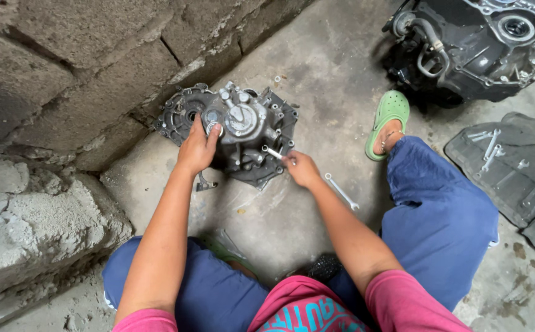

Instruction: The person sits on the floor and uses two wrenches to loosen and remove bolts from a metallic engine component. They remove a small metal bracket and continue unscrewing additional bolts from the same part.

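A grey metal gearbox housing (252, 132) lies on the concrete floor against a block wall. My left hand (197, 149) rests on its left side, fingers pressed on the casing. Just off the casing's lower right edge, my right hand (301, 168) grips a small silver tool (275, 154) whose tip meets the housing. A silver spanner (341, 192) lies on the floor just right of my right hand.
A rough block wall (64, 92) runs along the left. A large dark engine block (483, 43) sits at the top right. A dark mat (513, 172) with several spanners lies at the right. My foot in a green clog (389, 120) is outstretched.
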A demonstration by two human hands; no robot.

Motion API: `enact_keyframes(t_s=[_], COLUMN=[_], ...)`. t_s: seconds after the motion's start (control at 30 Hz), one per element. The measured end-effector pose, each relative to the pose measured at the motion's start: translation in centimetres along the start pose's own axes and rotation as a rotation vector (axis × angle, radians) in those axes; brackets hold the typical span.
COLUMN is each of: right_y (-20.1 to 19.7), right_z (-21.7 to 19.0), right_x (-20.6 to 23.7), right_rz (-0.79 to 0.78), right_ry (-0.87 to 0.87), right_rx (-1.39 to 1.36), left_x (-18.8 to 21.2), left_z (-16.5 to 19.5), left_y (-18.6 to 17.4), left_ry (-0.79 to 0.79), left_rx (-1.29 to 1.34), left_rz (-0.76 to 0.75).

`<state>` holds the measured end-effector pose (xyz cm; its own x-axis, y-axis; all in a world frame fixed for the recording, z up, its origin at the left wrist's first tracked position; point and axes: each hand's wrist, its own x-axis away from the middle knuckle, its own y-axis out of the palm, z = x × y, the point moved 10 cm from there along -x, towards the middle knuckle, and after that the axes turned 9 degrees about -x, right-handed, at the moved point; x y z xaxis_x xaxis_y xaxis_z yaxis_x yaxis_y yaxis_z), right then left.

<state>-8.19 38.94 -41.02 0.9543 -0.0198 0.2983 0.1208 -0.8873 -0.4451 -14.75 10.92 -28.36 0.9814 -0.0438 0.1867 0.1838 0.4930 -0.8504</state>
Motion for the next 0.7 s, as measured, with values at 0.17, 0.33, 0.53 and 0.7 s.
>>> enact_keyframes(t_s=[0.17, 0.33, 0.53, 0.7], right_y=[4.5, 7.3, 7.1, -0.1], right_z=[2.1, 2.6, 1.8, -2.3], right_x=[0.9, 1.1, 0.2, -2.8], right_rz=[-0.099, -0.134, -0.312, -0.217], right_ry=[0.206, 0.291, 0.387, 0.108], right_rx=[-0.372, -0.367, -0.43, 0.489], left_x=[0.1, 0.2, 0.3, 0.1], left_z=[-0.1, -0.2, 0.0, 0.2], left_y=[-0.1, -0.2, -0.2, -0.4], left_ry=[-0.041, -0.046, -0.031, -0.016], left_rx=[-0.012, -0.029, -0.012, -0.002], left_rz=[-0.023, -0.023, -0.011, 0.002])
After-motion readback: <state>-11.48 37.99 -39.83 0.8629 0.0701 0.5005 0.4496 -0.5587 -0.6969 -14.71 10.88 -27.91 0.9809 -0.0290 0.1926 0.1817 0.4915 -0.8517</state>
